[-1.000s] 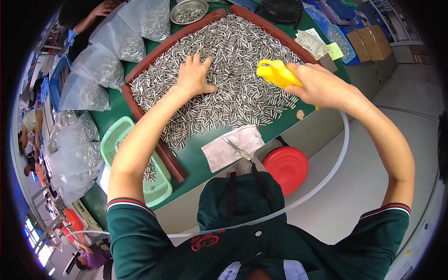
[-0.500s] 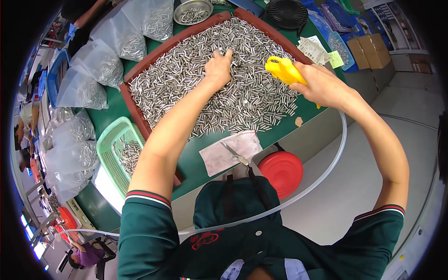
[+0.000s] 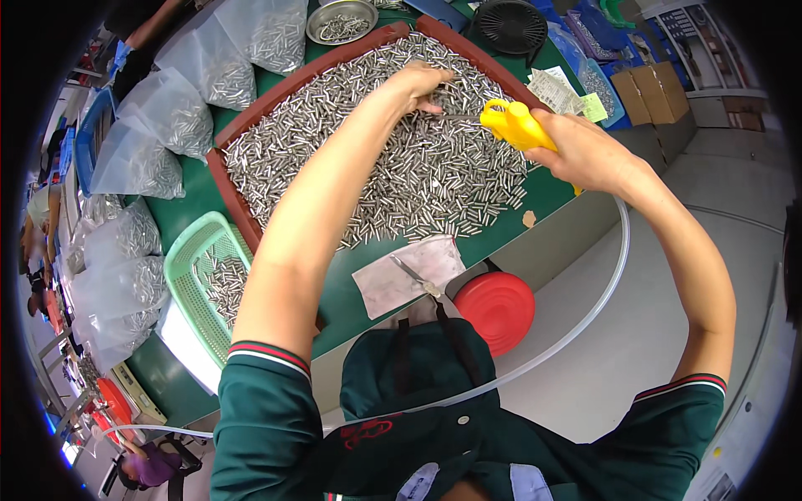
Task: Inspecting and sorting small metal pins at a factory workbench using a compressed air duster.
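Across the green table lies a wide heap of short silvery metal pins (image 3: 451, 175), edged by dark red-brown strips (image 3: 292, 88). My left hand (image 3: 422, 86) reaches into the far middle of the heap, thumb apart from the fingers; the fingertips are partly hidden, and I see no pin held. In my right hand (image 3: 585, 150), at the heap's right edge, is a yellow air blow gun (image 3: 516, 125). The fingers wrap round its body. Its thin nozzle points left, close to my left hand. A clear hose (image 3: 614, 275) runs from the gun down and across my front.
A green basket (image 3: 180, 275) with pins stands at the left, near several clear bags (image 3: 180, 117) of pins. Tweezers (image 3: 415, 275) lie on a pale cloth (image 3: 368, 292) at the near edge. A red stool (image 3: 497, 313), metal bowl (image 3: 342, 10) and black fan (image 3: 510, 29) surround the table.
My left hand has moved farther away and slightly right over the pins, and its fingers now stretch to the right. The blow gun has shifted a little to the right.
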{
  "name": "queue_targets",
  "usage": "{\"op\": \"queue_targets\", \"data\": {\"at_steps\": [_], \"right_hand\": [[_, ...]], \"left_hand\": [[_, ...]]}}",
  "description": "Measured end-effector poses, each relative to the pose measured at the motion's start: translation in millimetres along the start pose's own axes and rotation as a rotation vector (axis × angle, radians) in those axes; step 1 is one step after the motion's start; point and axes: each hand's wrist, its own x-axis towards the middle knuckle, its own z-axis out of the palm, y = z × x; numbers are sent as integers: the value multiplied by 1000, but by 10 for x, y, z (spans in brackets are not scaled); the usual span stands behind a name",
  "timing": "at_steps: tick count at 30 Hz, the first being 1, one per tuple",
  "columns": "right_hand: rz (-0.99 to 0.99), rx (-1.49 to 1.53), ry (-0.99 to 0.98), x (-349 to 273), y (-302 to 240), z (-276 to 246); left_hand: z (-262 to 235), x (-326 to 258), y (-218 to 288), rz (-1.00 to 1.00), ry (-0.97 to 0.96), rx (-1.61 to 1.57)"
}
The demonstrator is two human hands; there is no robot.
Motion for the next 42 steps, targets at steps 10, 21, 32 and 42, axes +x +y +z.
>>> {"op": "queue_targets", "data": {"at_steps": [10, 21, 32, 42], "right_hand": [[-16, 66, 109, 261, -61, -70], [-110, 78, -23, 527, -287, -75], [-108, -39, 7, 718, -236, -104], [-51, -24, 57, 743, -272, -366]], "left_hand": [[-991, -137, -523, 503, 542, 727], [-947, -360, -630, 265, 337, 1370], [-710, -68, -403, 119, 322, 1301], [-592, -1, -574, 295, 463, 1019]]}}
